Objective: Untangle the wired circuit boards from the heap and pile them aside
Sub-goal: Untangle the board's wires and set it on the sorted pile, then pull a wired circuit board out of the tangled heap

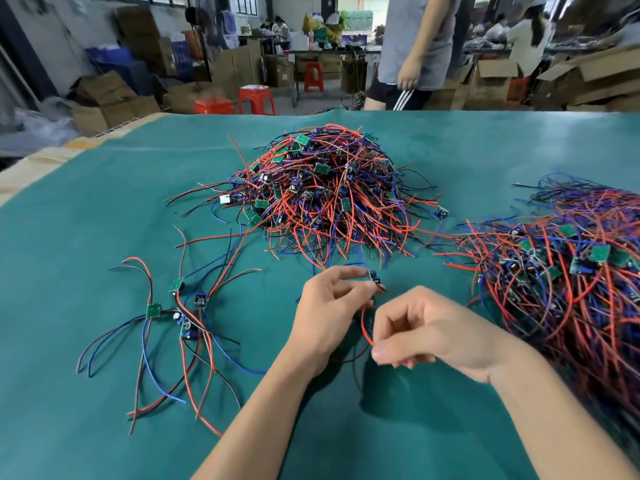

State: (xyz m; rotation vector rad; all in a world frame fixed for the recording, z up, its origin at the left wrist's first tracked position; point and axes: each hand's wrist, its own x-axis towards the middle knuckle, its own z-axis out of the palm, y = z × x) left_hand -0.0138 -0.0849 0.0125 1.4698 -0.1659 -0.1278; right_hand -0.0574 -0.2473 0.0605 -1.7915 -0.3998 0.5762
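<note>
A tangled heap (322, 192) of small green circuit boards with red, blue and black wires lies in the middle of the green table mat (104, 209). My left hand (325, 310) pinches one small circuit board (374, 276) just in front of the heap. My right hand (426, 337) pinches that board's red wire (365, 323) near its end, below the board. Several separated boards with spread wires (180, 313) lie to the left of my hands.
A second large mass of wired boards (568, 278) fills the right side of the mat. One loose board (441, 213) lies between the two heaps. A person (415, 50) stands beyond the far table edge, with cardboard boxes and red stools behind.
</note>
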